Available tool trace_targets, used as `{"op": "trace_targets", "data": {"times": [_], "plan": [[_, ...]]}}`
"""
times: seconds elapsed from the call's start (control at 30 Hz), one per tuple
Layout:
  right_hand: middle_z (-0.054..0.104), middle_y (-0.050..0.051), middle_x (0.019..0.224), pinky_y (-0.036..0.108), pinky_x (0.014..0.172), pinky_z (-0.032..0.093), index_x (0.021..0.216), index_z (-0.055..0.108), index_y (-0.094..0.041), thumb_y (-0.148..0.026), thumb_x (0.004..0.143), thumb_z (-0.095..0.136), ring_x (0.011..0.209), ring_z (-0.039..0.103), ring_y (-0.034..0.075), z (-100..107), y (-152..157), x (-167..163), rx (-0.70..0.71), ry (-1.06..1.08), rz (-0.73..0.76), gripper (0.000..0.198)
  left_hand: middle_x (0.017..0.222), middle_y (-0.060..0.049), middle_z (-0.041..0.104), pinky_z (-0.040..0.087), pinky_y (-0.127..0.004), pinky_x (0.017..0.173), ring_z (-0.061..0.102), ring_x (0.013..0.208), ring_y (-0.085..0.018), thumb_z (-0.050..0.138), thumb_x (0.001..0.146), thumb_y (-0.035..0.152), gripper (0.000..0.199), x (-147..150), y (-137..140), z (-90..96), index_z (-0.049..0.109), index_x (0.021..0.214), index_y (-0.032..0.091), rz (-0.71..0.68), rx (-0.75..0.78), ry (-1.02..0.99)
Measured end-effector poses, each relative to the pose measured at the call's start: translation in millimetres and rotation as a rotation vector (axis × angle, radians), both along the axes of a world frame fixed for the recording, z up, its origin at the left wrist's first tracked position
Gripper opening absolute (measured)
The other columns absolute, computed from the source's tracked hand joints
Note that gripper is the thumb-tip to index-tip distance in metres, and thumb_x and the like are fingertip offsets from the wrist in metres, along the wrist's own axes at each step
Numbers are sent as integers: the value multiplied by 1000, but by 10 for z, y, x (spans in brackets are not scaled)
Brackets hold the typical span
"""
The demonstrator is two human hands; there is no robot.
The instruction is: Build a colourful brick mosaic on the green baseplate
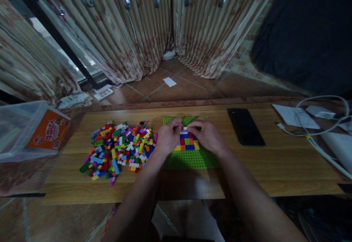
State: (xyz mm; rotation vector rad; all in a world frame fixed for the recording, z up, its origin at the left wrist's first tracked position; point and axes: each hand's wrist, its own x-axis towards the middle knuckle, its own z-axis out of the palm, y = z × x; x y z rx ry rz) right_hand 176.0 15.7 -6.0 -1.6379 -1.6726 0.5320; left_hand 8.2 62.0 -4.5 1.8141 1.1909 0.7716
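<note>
At my far left a clear plastic box (16,134) stands beyond the tabletop's end, an orange printed label (48,130) on its side facing me. Next, on the left part of the wooden tabletop (66,183), lies a loose heap of toy building bricks (121,150) in red, yellow, blue, green, white, pink and purple, single bricks straggling at its near edge. Just right of the heap, my left grip (167,135) reaches over the left side of a green studded baseplate (189,160), fingertips bent together at the far edge of a multicoloured brick panel (188,141). That panel sits on the baseplate between my hands, its nearest row showing yellow, orange and blue, with white bricks towards the far side. My right grip (207,134) comes in from the other side, its fingertips curled close to the left ones at the white bricks; I cannot tell whether either is clenched on a brick or only pressing. Farther right, well apart from the baseplate, a black smartphone (246,126) lies flat and slightly slanted, and beyond it are a white paper sheet (295,116) and a white cable plug (281,126).
</note>
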Motion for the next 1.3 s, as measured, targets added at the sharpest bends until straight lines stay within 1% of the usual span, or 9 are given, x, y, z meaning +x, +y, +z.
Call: {"op": "trace_targets", "data": {"times": [0.2,0.37,0.57,0.83,0.97,1.07,1.1,1.2,1.3], "plan": [[70,4,88,39,88,44,85,77,-25,-23,85,66,92,61,22,-6,9,11,-26,15,-14,11,106,-6,76,54,-33,94,71,102,-19,56,87,15,28,37,5,-87,69,112,20,-6,11,-24],[70,5,87,39,89,44,83,77,-25,-22,85,67,92,60,22,-13,17,6,-7,-4,-24,11,105,-6,76,55,-32,91,71,98,-19,61,84,17,22,103,12,-155,71,104,20,46,-13,-89],[71,4,88,38,87,45,82,78,-25,-23,84,68,92,60,22,-57,20,26,14,34,-11,10,101,-7,77,56,-31,88,73,92,-18,62,79,10,19,151,17,-137,72,94,18,85,-99,-176],[72,4,85,39,87,46,81,78,-25,-28,84,67,89,62,21,-99,37,33,15,51,-7,12,92,-6,77,56,-33,84,72,86,-20,62,77,10,19,170,3,-125,73,90,19,120,-88,-162],[74,3,91,39,88,47,91,77,-25,-31,83,68,92,64,21,-76,15,75,-1,108,-6,14,91,-5,77,56,-33,85,72,86,-20,63,78,12,21,146,5,-145,72,95,20,84,-76,-201],[75,4,102,37,88,49,105,74,-24,-36,86,62,95,67,20,-58,5,192,3,246,-120,25,96,-6,76,54,-35,89,72,92,-21,60,82,15,23,98,45,-145,71,103,21,42,-82,-271],[76,4,100,36,87,49,103,74,-22,-37,88,59,94,67,20,-51,1,236,18,268,-192,26,97,-6,76,53,-36,92,71,94,-21,60,84,17,23,78,64,-139,71,103,21,50,-82,-294],[75,5,81,34,78,50,82,74,-18,-41,88,57,82,68,21,-21,-17,336,53,252,-367,29,97,-6,76,51,-39,96,70,98,-24,60,85,25,20,4,124,-119,72,101,20,124,-83,-349],[72,3,72,32,66,48,77,72,-18,-42,88,56,67,65,19,16,-41,351,-10,238,-353,30,98,-7,76,51,-40,95,69,97,-24,60,84,29,22,-86,160,-114,73,98,20,188,-66,-374]]}}
